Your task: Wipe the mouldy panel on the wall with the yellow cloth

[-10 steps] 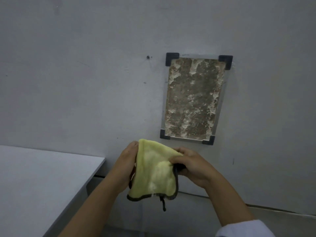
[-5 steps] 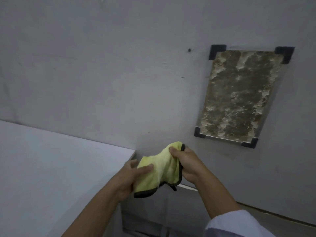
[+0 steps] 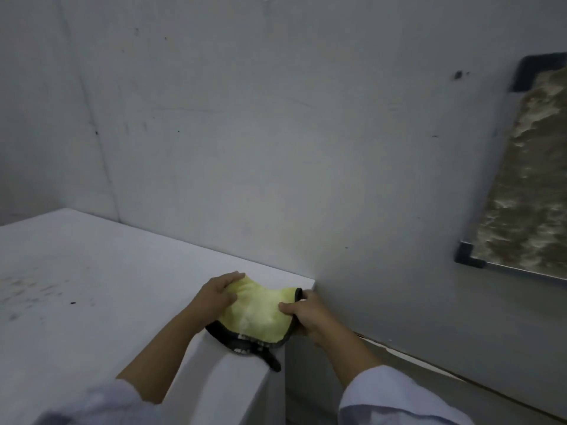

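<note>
Cloth (image 3: 256, 312) lies at the table's (image 3: 107, 286) near right corner, close to the wall (image 3: 276, 148). Yellow face up, partly folded; dark trim and a dark tab hang over the table's front edge below it.

Left hand (image 3: 214, 294) rests flat on the cloth's left part, fingers spread forward, palm down; open, pressing rather than clasping. Right hand (image 3: 302, 314) sits at the table's right edge, thumb on top of the cloth's right side, fingers curled beneath; closed on the cloth in a pinch.

Both forearms bare, pale sleeves (image 3: 395, 400) at the bottom edge of view.

Panel (image 3: 527, 179) is mounted on the wall, well to the right of the table and higher than it, cut off by the frame's right side. Surface brown-grey with pale blotches. 2 dark corner brackets visible, upper left and lower left. Cloth and panel well apart.

Table top shows faint dark smudges on its left part and 1 small black speck.
</note>
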